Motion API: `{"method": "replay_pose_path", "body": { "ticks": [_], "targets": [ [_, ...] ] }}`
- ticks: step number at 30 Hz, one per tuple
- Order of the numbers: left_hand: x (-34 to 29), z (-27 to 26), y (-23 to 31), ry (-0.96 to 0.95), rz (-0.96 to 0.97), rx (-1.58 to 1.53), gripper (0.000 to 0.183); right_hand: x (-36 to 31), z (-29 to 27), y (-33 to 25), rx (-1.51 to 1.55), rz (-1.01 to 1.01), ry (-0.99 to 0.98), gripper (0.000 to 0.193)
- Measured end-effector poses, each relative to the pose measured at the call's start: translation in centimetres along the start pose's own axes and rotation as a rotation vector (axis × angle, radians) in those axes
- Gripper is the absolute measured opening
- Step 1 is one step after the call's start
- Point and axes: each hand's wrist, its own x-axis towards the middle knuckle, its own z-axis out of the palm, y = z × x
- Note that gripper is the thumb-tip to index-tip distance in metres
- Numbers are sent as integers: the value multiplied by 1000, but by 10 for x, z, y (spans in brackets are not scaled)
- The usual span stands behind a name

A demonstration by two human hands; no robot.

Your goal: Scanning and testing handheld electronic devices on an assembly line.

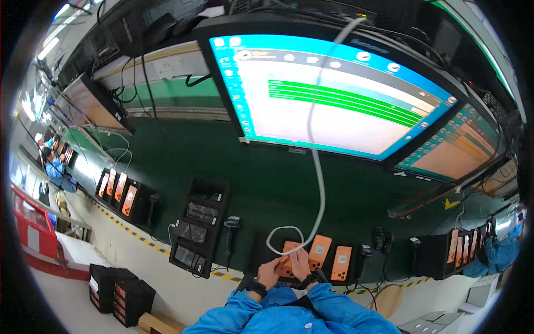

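Note:
At the bench's front edge, an orange phone (287, 268) lies between my hands in a black tray (256, 251), dark lens spots at its near end. My left hand (269, 273) is closed on the phone's left edge. A looping white cable (321, 192) hangs from above the monitor, its lower end running to my right hand (301, 264). The right fingers are pinched at the phone's far right, where the cable ends; the plug is hidden. Just to the right lie an orange phone with a pale label (320, 251) and another orange phone (341, 263).
A large lit monitor (334, 106) stands over the dark green bench (167, 150). Left of my hands are a handheld scanner (230, 236) and a black tray of dark, film-wrapped devices (196, 231). Another scanner (364, 255) stands right. People in blue work farther off on both sides.

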Motion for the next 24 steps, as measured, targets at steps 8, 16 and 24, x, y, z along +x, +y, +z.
{"method": "replay_pose_path", "body": {
  "ticks": [8, 16, 24],
  "targets": [
    [5, -9, -8, -56, -15, -100, 25, 6, 21, 38, 182, 535, 367, 36],
    [58, -17, -66, -141, -430, 34, 39, -15, -7, 47, 108, 773, 239, 49],
    [66, -69, -60, 461, -186, 316, 63, -22, -10, 40, 46, 761, 41, 54]
  ]
}}
